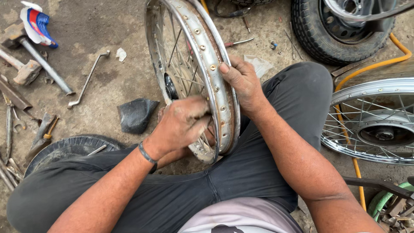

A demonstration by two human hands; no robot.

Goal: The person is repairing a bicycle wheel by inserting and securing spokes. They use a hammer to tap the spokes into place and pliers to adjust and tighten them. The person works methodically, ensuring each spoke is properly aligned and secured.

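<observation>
Nearest the camera are the person's dark-trousered knees, and between them stands a bare spoked wheel rim (196, 64), upright on edge with its lower arc tucked against the legs. The left hand (183, 123) is curled with its fingers pressed together in among the spokes on the near side; what it pinches there cannot be told, since the fingers hide it. The right hand (243, 82) is wrapped over the rim's outer edge, thumb lying on the inner channel beside the row of spoke nipples. The rim looks like stiff steel, moderately heavy yet easy to tip, its polished, grimy surface likely slick; the thin spokes would probably bend or pinch skin, so the outer edge seems the sounder place to hold. On the concrete floor (108, 73) lie a bent metal wrench (88, 80), a crumpled black rubber piece (136, 114), a hammer (43, 60), a second spoked wheel (375, 121) and a tyred wheel (340, 28).
</observation>
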